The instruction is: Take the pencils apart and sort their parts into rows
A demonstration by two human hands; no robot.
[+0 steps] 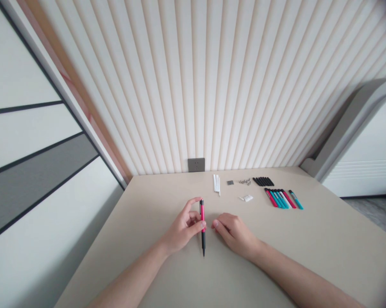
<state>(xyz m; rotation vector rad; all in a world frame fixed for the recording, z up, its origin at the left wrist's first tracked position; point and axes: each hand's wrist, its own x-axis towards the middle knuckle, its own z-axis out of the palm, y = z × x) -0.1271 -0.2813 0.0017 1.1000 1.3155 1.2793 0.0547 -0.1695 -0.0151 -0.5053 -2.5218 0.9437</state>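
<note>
My left hand [183, 226] grips a slim pen [202, 219] with a pink barrel and black clip and tip, holding it nearly upright with the tip pointing down toward the table. My right hand [234, 235] rests on the tabletop just right of the pen, fingers curled and holding nothing. Its fingertips stay a little apart from the pen. Farther off lie white thin sticks [216, 184], small metal parts [244, 182], a row of black pieces [263, 181], and several pink, teal and white pens [283, 199].
The beige table [324, 226] ends at a ribbed white wall with a grey socket [196, 164] above its back edge. A small dark item [230, 182] and a white scrap [246, 198] lie nearby. A panelled wall runs along the left.
</note>
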